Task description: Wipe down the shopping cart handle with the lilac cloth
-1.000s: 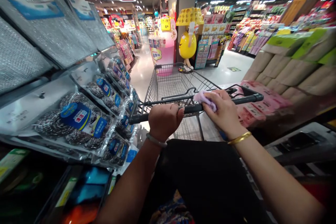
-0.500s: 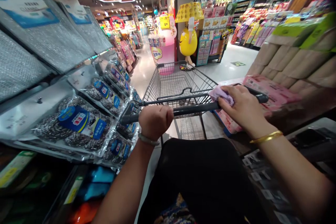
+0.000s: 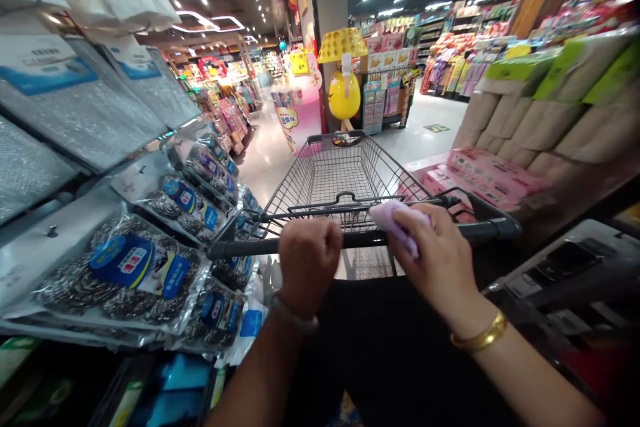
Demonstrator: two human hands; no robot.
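A wire shopping cart [image 3: 360, 167] stands right in front of me, its basket bare. My left hand [image 3: 310, 260] is wrapped round the dark handlebar [image 3: 253, 247], left of its middle, with a bracelet on the wrist. Right of the middle, my right hand [image 3: 440, 253] presses a crumpled light purple cloth [image 3: 393, 217] against the bar. The cloth pokes out between thumb and fingers; a gold bangle circles that wrist. How far the right fingers wrap round the bar itself is hidden.
Bagged scouring pads [image 3: 145, 267] hang close on the left. On the right are stacked paper packs [image 3: 540, 123] and pink packages [image 3: 495, 177]. A pillar [image 3: 333, 7] with a yellow egg-shaped figure [image 3: 345, 95] stands ahead, beside a pink display [image 3: 300, 120]. An aisle floor [image 3: 265, 127] runs ahead-left.
The handlebar now sits lower in view and the cart looks more level. My right hand with the purple cloth has moved left along the bar, closer to my left hand.
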